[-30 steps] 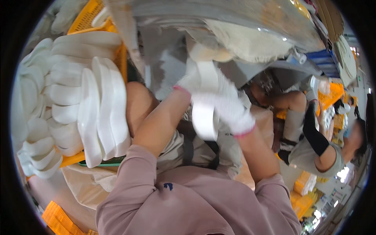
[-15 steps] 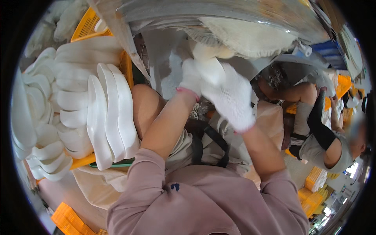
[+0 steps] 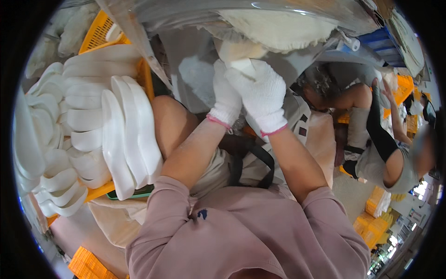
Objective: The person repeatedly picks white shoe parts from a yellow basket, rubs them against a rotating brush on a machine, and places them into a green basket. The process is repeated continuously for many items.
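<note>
My left hand (image 3: 226, 93) and my right hand (image 3: 264, 90), both in white knit gloves with pink cuffs, are closed together in front of me. Between them they grip a smooth white piece (image 3: 244, 68), of which only a small part shows past the fingers; its full shape is hidden. Just beyond the fingers is a cream-coloured surface (image 3: 240, 50), under the frayed edge of a whitish cloth wheel (image 3: 283, 30). Whether the piece touches the wheel, I cannot tell.
At my left, a yellow crate (image 3: 147, 79) is heaped with long, curved, glossy white pieces (image 3: 118, 144). A grey housing (image 3: 179, 56) surrounds the wheel, with clear sheeting above. Another person (image 3: 395, 162) sits at the right, near more yellow crates (image 3: 371, 228).
My right hand has turned and drawn in closer to my left, its forearm now more upright. Both hands stay gripped on the white piece near the wheel.
</note>
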A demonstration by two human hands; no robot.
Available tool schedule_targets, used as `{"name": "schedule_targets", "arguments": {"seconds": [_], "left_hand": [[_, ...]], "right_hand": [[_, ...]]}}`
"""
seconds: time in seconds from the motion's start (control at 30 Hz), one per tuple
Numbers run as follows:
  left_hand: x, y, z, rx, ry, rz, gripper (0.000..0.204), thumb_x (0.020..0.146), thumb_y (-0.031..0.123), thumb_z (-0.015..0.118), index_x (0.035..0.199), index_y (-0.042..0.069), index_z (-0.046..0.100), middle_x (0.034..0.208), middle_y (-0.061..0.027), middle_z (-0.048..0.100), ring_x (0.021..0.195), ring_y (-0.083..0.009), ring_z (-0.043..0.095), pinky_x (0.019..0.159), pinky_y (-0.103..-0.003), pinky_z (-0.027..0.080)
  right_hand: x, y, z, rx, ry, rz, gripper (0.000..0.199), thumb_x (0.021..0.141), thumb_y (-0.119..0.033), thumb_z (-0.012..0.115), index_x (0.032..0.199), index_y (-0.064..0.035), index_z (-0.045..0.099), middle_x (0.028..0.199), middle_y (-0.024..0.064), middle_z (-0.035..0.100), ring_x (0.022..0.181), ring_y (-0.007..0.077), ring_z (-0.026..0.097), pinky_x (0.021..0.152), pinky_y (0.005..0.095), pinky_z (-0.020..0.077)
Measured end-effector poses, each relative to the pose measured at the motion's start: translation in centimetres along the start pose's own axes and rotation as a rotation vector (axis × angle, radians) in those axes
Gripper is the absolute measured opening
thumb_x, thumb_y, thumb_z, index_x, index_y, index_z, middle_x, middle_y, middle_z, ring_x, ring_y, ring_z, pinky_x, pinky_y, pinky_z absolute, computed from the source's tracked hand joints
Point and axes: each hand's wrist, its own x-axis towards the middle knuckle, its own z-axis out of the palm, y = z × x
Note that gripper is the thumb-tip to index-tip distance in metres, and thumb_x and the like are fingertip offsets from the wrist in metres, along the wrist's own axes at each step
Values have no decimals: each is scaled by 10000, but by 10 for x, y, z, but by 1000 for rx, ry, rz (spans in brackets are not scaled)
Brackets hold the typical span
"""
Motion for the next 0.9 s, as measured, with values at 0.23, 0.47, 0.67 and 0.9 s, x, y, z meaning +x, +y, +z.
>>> {"name": "schedule_targets", "arguments": {"seconds": [0.23, 0.47, 0.67, 0.9], "left_hand": [[11, 8, -10, -1357, -193, -777, 319, 1072, 409, 509, 1094, 124, 649, 906, -91, 706, 820, -279, 717, 730, -431, 599], [56, -61, 7, 155, 36, 222, 429, 1133, 368, 394, 1330, 70, 631, 1327, -130, 676, 1128, -306, 657, 1015, -382, 532], [66, -93, 22, -561, -391, 39, 447, 1104, 448, 448, 1276, 94, 660, 1207, -111, 725, 1056, -289, 679, 948, -389, 555], [-25, 13, -1, -1259, -237, -701, 718, 1103, 643, 267, 1372, 89, 637, 1254, -107, 740, 1096, -268, 707, 967, -422, 583]], "right_hand": [[-40, -9, -48, -343, -402, -201, 438, 845, -381, 751, 1125, -49, 697, 954, 184, 695, 903, 414, 711, 825, 521, 573], [10, -2, -22, -493, -439, -446, 187, 775, -252, 757, 895, -111, 739, 889, 185, 714, 843, 409, 726, 716, 536, 566], [9, -15, -36, -398, -494, -278, 165, 830, -216, 708, 878, -59, 708, 917, 214, 711, 863, 443, 704, 772, 529, 565], [-90, -11, -89, -324, -499, 181, 370, 875, -290, 733, 1159, -53, 717, 957, 179, 739, 906, 351, 745, 796, 457, 589]]}}
